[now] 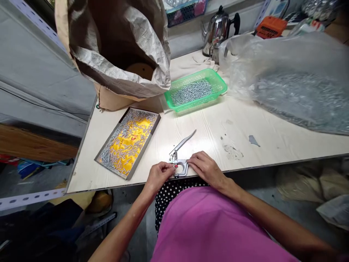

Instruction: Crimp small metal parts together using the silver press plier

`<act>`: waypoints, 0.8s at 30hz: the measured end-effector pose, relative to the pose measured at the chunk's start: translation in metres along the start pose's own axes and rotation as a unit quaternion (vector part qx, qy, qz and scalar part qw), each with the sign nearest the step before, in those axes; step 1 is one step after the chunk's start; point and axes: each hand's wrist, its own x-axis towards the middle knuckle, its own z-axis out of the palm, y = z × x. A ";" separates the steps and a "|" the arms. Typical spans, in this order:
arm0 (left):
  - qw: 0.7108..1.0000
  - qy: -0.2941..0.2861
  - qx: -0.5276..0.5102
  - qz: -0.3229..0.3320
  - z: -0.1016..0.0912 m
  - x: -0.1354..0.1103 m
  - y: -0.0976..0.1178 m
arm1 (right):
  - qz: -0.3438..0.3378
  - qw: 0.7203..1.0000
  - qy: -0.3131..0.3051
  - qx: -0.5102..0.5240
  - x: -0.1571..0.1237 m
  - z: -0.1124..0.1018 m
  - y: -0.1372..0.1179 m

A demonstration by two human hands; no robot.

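Note:
A pair of silver snap pliers (185, 169) lies at the front edge of the table, its long handle pointing away from me and its C-shaped jaw near my body. A small red part shows inside the jaw. My left hand (160, 175) is closed in a pinch at the jaw's left side; whatever sits between those fingertips is too small to make out. From the right, my right hand (206, 168) grips the pliers' frame with thumb and fingers. Left of my hands, a shallow box (144, 153) holds many small metal pins over a yellow printed base.
Behind the pliers stands a green plastic basket (191, 106) of similar metal pins. A large open paper sack (114, 96) rises at the back left. At the right lies a big clear bag (305, 98) full of metal pieces. A steel kettle (220, 31) stands at the back.

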 end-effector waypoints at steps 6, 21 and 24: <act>0.999 0.010 0.043 -0.013 0.006 0.000 0.001 | 0.007 1.000 -0.008 -0.017 0.000 0.000 0.000; 0.981 -0.098 0.099 -0.138 0.003 0.010 0.019 | 0.009 1.000 -0.005 0.002 -0.003 0.001 0.002; 0.980 -0.103 0.105 -0.137 0.004 0.009 0.021 | 0.012 1.000 -0.017 -0.008 -0.002 -0.003 0.000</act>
